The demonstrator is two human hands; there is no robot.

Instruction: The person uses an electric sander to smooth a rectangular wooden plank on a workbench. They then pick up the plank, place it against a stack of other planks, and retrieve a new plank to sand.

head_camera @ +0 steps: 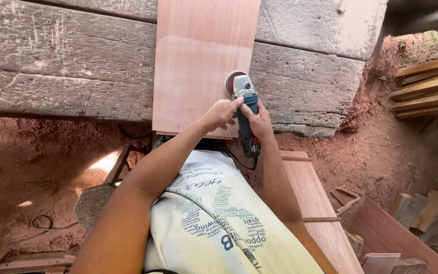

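A smooth reddish wooden board (pixel 198 61) lies across a rough grey plank workbench (pixel 57 66). On the board's right edge rests a blue and grey angle grinder (pixel 245 101) with a reddish sanding disc (pixel 231 81). My left hand (pixel 221 112) grips the grinder's head from the left. Around the grinder's body, my right hand (pixel 257 121) is closed. The tool's black cord hangs down behind my hands toward my pale printed shirt.
Red sawdust covers the ground (pixel 36 152). Stacked planks (pixel 427 86) lie at the right. A long reddish board (pixel 315 203) leans by my right side, with wood offcuts (pixel 422 208) beyond it. A round stool top (pixel 93 204) and a cable (pixel 36 223) sit at the lower left.
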